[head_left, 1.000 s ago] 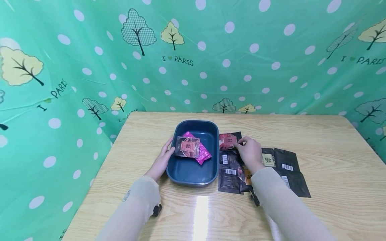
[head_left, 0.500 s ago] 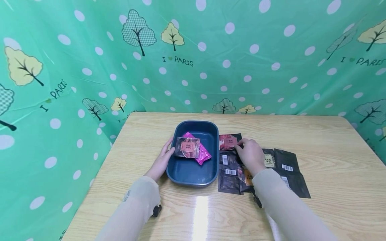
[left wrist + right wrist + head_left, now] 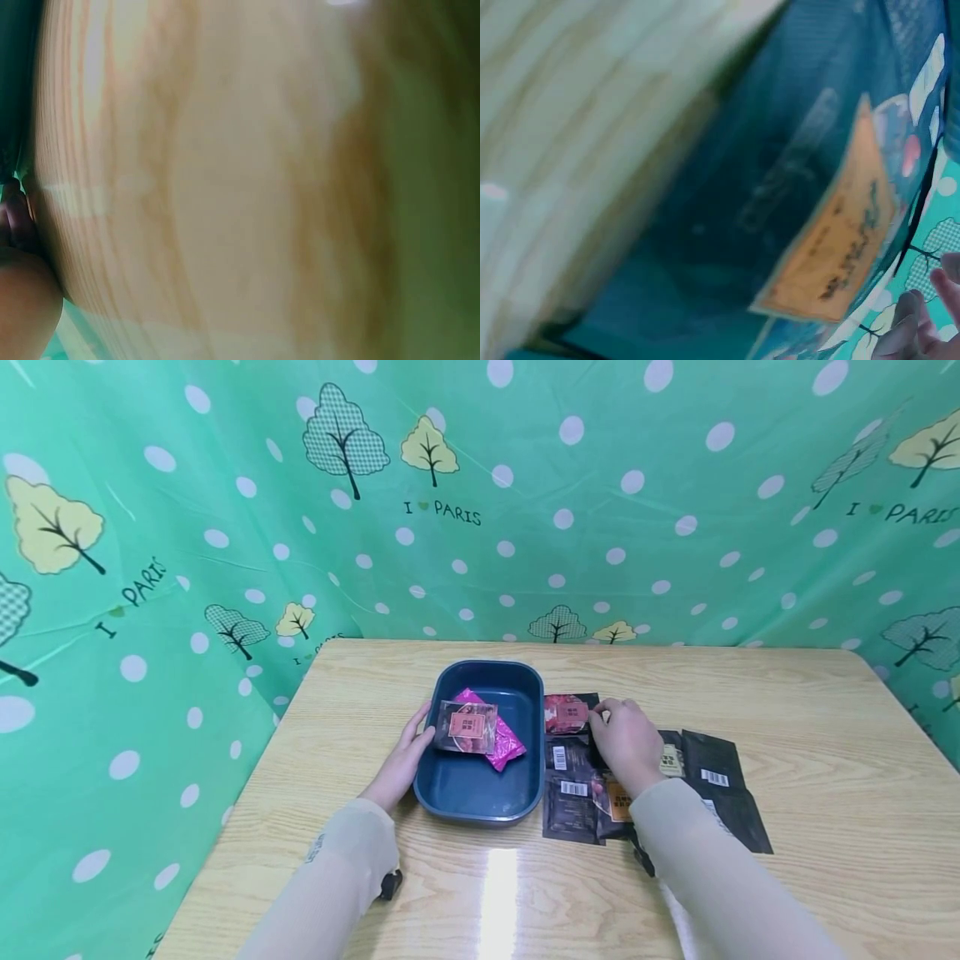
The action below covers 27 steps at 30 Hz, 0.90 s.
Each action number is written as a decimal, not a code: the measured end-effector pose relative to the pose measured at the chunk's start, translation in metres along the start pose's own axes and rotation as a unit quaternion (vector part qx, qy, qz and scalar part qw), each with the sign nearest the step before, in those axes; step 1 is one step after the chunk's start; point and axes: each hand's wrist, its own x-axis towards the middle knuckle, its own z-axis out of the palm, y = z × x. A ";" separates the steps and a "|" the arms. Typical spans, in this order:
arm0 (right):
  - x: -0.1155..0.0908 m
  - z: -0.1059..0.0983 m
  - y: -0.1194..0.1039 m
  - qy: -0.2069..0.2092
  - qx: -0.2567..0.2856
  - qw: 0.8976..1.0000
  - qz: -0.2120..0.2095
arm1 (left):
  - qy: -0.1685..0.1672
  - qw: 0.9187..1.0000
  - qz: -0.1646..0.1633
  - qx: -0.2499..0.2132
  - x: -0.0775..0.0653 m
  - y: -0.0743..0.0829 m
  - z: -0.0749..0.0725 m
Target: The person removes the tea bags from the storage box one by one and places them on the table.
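My left hand [image 3: 400, 764] rests against the left side of a dark blue rectangular bin [image 3: 480, 818], fingers fairly straight along its outer wall and thumb at the rim. Inside the bin lies a dark sachet with a pink label [image 3: 467, 727], on top of a bright pink packet [image 3: 508, 745]. My right hand [image 3: 628, 743], fingers bent, pinches the right edge of a red-and-black sachet [image 3: 566, 714] beside the bin. Under the right wrist is a dark sachet with an orange label [image 3: 619, 802], seen close in the right wrist view.
Black sachets with barcodes [image 3: 572, 806] lie right of the bin. More dark sachets [image 3: 712, 760] lie beyond the right forearm, partly hidden by it. A green patterned cloth [image 3: 480, 568] hangs behind the wooden table [image 3: 817, 735].
My right hand has shifted slightly right, its fingertips moving from the face of the red-and-black sachet to its right edge. That sachet has slid very slightly left. My left hand stays put.
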 end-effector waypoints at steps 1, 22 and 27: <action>0.000 0.000 -0.001 0.008 0.007 1.000 -0.004 | 0.000 1.000 0.000 0.000 0.000 0.000 0.000; -0.009 0.002 -0.036 0.065 0.119 0.988 -0.071 | 0.002 1.000 0.003 0.005 0.000 0.001 0.000; -0.012 0.002 -0.045 0.062 0.129 0.986 -0.083 | 0.001 1.000 0.003 0.004 -0.001 0.002 0.000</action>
